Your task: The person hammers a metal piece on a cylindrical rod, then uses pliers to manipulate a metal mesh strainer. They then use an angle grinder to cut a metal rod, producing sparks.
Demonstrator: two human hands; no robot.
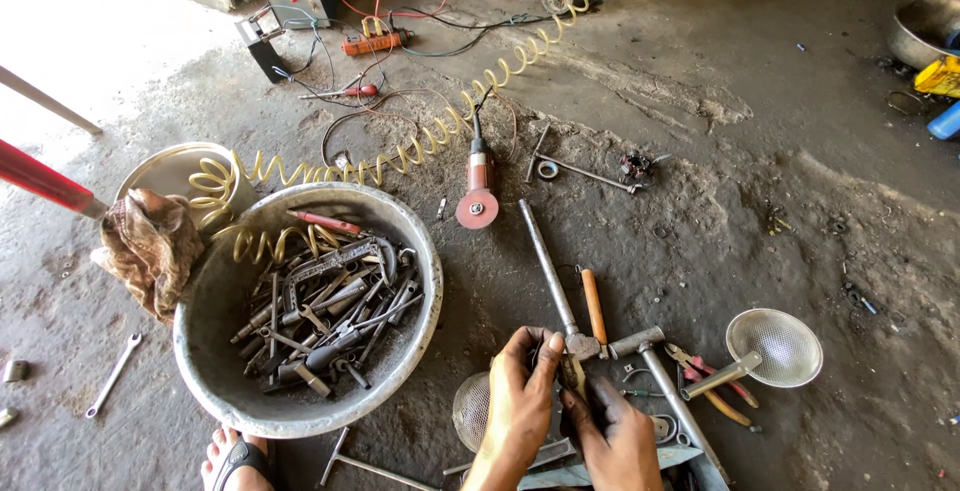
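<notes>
Both hands meet low over the oily floor (760, 151), the left hand (520, 391) and right hand (612, 429) each in a clenched grip on a small dark part (572, 371) beside the hammer (655, 371), seemingly mid-fitting, so steady pressure is needed

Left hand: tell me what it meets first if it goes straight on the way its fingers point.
Probably the long metal rod; the left hand points up-right toward its lower end, near the hammer head. Depth is unclear.

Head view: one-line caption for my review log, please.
Both hands, left and right, grip a small metal part beside a tool-filled basin and hammers.
</notes>
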